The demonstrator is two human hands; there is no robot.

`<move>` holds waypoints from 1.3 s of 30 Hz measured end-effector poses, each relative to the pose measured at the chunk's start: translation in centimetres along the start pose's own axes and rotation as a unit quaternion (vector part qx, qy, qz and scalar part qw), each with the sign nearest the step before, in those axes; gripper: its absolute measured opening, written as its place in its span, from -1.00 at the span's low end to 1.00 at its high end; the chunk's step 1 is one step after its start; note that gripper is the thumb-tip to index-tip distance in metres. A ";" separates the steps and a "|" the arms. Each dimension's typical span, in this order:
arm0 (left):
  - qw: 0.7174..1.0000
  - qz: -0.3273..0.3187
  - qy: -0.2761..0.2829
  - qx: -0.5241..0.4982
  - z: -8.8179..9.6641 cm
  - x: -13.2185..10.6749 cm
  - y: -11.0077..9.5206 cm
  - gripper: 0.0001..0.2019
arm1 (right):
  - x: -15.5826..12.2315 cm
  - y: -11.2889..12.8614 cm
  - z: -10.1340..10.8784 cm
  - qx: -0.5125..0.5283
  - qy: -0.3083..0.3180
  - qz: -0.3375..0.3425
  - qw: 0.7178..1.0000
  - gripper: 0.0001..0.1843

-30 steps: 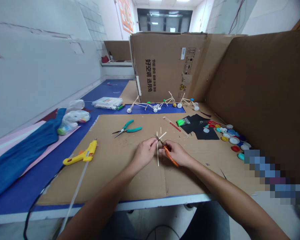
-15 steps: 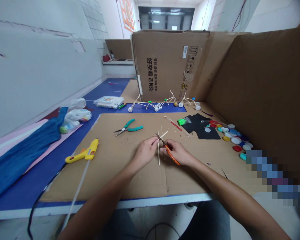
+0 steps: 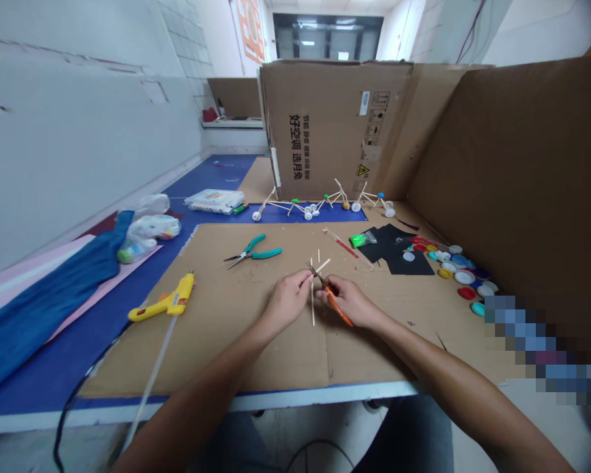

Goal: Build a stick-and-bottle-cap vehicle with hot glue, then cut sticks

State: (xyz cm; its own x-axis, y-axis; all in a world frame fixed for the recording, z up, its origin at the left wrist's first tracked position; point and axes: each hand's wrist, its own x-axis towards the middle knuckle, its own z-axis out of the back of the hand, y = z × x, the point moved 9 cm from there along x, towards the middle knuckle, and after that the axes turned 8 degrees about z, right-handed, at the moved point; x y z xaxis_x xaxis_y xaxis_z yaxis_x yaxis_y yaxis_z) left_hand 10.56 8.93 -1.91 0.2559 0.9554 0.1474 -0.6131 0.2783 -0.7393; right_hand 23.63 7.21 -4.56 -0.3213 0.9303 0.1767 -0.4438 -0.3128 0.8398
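My left hand (image 3: 286, 300) is closed in a pinch on a thin wooden stick (image 3: 312, 309) that stands nearly upright over the cardboard sheet (image 3: 236, 341). My right hand (image 3: 350, 301) grips orange-handled cutting pliers (image 3: 331, 294), whose dark jaws point up and left toward the top of the stick. A few short stick pieces (image 3: 322, 265) lie just beyond the hands.
Teal pliers (image 3: 254, 251) and a yellow glue gun (image 3: 166, 303) lie to the left. Black paper (image 3: 393, 249), a green packet (image 3: 361, 240) and several coloured bottle caps (image 3: 460, 274) are at the right. Stick-and-cap models (image 3: 325, 203) stand before a big cardboard box (image 3: 335, 128). Blue cloth (image 3: 44, 302) lies far left.
The hands have barely moved; the pliers and stick stay in the same grip. The view shifted slightly between the earliest frame and now.
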 end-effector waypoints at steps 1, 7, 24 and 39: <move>1.000 0.001 0.000 0.002 0.0 0.0 0.0 -0.73 | 0.0 0.0 0.0 -0.001 -0.001 0.002 1.000 -0.75; 1.000 0.003 -0.001 0.009 0.1 -0.1 -0.1 -0.72 | -0.1 0.0 0.0 -0.013 -0.005 0.004 1.000 -0.76; 0.990 0.026 -0.037 0.132 0.7 -0.5 -0.3 -0.72 | 0.2 -0.3 0.7 0.009 -0.036 0.014 0.999 -0.78; 0.918 0.148 0.222 -0.292 -1.7 -0.2 1.5 -0.69 | 0.0 0.4 0.5 0.021 -0.017 0.041 0.999 -0.81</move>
State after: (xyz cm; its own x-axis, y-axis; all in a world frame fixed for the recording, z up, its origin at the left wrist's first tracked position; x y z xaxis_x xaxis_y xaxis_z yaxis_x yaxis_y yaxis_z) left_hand 10.86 8.95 -4.13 0.5013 0.8101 -0.3040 -0.2323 -0.2125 -0.9492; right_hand 23.85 7.17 -4.00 -0.3258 0.9083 0.2624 -0.3808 -0.3801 0.8429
